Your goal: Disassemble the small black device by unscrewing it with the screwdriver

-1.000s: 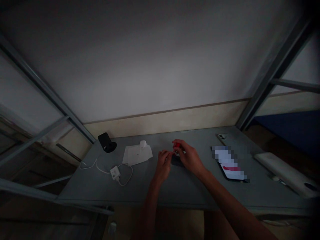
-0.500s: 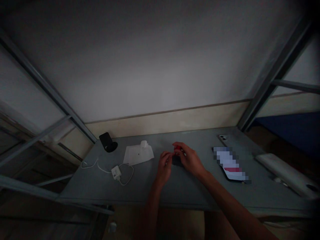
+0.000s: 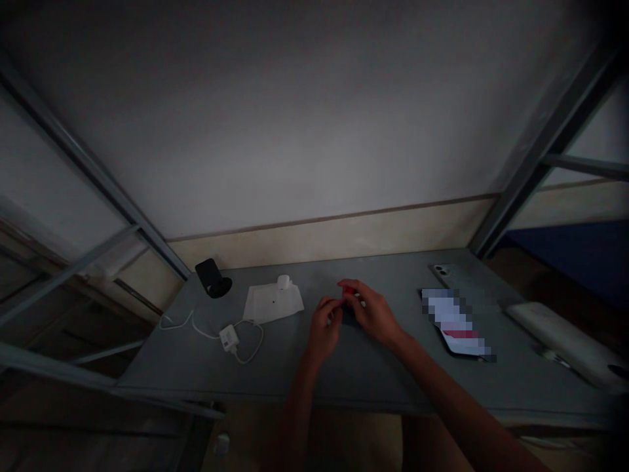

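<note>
Over the middle of the grey table (image 3: 373,373), my two hands meet around a small red object (image 3: 348,290). My right hand (image 3: 369,311) curls its fingers around the red object from the right, covering much of it. From the left, my left hand (image 3: 325,327) pinches close against it, fingertips bunched together; what lies between them is too dark and small to make out. Under the hands a dark flat patch (image 3: 350,320) shows on the tabletop, mostly hidden, its kind unclear.
Left of my hands lie white paper (image 3: 263,305) with a small white case (image 3: 284,282) on it, a white charger (image 3: 228,338) with cable, and a black stand (image 3: 210,275). To the right are a lit phone (image 3: 452,324), another phone (image 3: 442,272) and a pale long case (image 3: 560,337). Metal posts flank the table.
My hands keep nearly the same place and grip around the red object, with only small finger shifts. The whole view has moved very slightly.
</note>
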A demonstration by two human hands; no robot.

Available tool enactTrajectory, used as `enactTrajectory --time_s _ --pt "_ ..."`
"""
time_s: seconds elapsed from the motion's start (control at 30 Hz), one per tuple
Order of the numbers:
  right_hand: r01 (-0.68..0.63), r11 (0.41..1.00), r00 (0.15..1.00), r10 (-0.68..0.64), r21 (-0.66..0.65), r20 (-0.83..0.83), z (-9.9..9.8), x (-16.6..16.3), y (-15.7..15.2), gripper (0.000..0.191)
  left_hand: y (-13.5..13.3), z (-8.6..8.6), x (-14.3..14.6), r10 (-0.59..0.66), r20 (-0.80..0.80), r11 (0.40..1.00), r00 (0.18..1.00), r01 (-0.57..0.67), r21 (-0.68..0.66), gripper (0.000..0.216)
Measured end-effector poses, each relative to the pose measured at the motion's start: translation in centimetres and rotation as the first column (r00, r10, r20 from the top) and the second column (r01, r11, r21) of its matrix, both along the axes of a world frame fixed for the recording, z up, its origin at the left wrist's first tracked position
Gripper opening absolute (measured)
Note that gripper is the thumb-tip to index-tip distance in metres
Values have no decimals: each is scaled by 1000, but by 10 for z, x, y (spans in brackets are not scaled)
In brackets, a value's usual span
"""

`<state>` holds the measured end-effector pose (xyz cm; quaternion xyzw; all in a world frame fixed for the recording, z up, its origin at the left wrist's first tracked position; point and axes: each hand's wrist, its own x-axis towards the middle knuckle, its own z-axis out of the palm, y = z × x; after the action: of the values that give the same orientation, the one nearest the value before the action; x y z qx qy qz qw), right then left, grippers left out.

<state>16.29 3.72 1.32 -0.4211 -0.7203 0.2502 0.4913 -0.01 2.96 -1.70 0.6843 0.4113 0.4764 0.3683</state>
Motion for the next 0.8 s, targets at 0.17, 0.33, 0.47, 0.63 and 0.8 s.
enactTrajectory --time_s 0.17,0.33,0.47,0.63,0.8 --pt "-91 993 994 95 70 -47 19 2 4 32 1 -7 1 35 -23 999 999 -34 37 27" --pt "-258 966 966 258 1 -29 32 6 11 29 -1 -14 3 62 25 998 998 -63 29 27" --pt "-229 973 973 228 21 44 33 9 16 18 -1 -20 5 75 27 996 997 -76 45 29" --pt "-127 988 988 118 88 98 35 7 13 21 -2 -22 7 106 5 993 994 -107 53 28" --pt "-210 973 975 200 97 97 37 5 5 35 -5 -21 6 108 -26 994 994 -107 38 30"
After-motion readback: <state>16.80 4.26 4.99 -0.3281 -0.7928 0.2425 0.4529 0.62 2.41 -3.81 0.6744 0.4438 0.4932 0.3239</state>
